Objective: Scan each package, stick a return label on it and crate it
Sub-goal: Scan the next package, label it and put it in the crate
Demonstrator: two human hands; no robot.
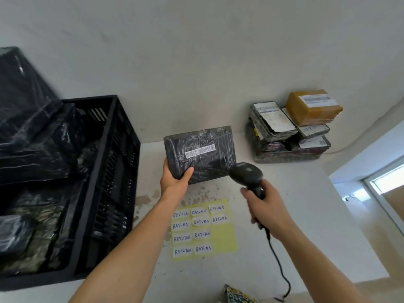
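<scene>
My left hand grips the lower left corner of a black plastic-wrapped package and holds it up above the white table, its white barcode strip facing me. My right hand grips the handle of a black corded barcode scanner, whose head points at the package from the lower right. A yellow sheet with several white handwritten RETURN labels lies flat on the table below the package. The black plastic crate stands at the left with several dark wrapped packages inside.
A stack of wrapped packages with a brown box on top sits at the table's back right against the wall. The scanner cable trails toward the near edge. A patterned object pokes in at the bottom. The table drops off at the right.
</scene>
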